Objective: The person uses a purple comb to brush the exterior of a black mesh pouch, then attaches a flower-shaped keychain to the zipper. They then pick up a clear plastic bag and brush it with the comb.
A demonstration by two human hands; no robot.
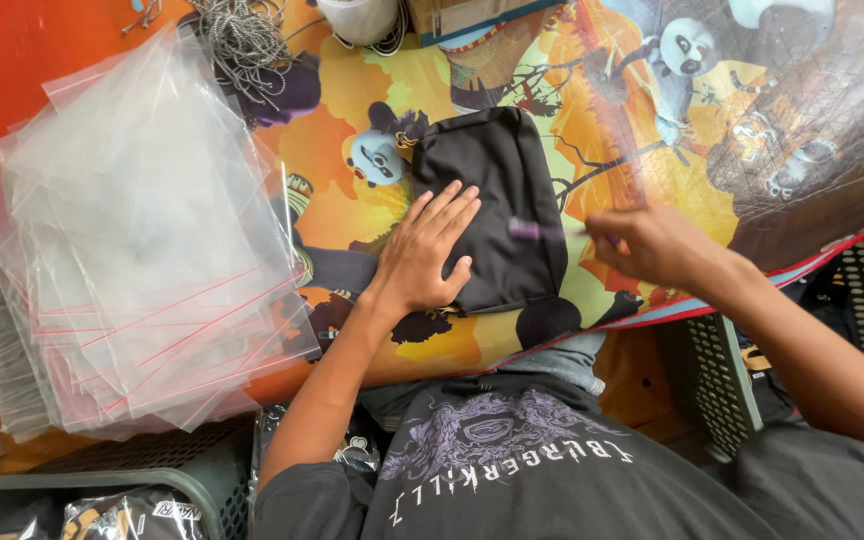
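Note:
A flat black fabric pouch [497,190] lies on a colourful cartoon-printed cloth [652,130]. My left hand [424,250] rests palm down on the pouch's left side, fingers spread. My right hand [652,243] hovers at the pouch's right edge, fingers closed on a thin purple pen-like stick [542,230] that points left over the pouch and is blurred.
A thick pile of clear zip bags with red seal strips [142,250] lies to the left. A bundle of grey cord [242,40] and a white roll [357,20] sit at the back. A green crate with packed black items [122,505] stands at bottom left.

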